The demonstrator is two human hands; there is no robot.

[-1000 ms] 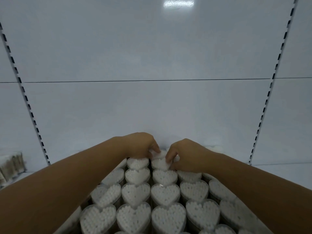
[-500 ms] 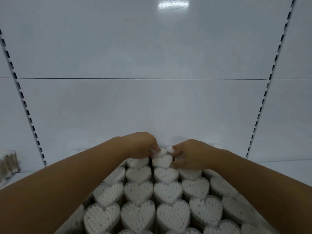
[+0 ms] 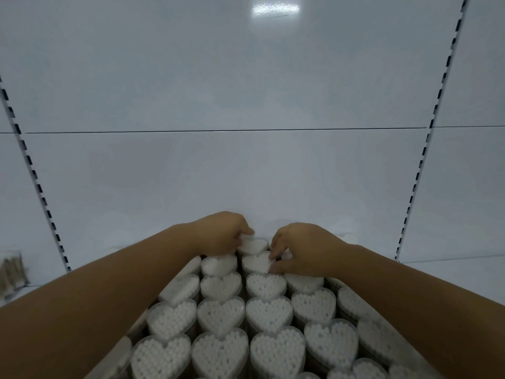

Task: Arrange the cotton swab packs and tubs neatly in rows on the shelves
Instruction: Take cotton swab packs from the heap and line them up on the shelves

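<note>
Rear heart tubs (image 3: 252, 246) upright, tips toward viewer; left hand (image 3: 221, 233), right hand (image 3: 303, 250) grip them.

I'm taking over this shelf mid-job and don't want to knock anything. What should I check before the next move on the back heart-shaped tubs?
1. Left hand grips rearmost heart-shaped tub: ok.
2. Right hand has a firm hold: cannot tell, its fingers curl at tub edges.
3. Rearmost tub flush against back panel: cannot tell.
4. Middle columns of tubs lined up: ok.
5. Left-edge tubs, partly behind the left forearm, straight: cannot tell.
</note>
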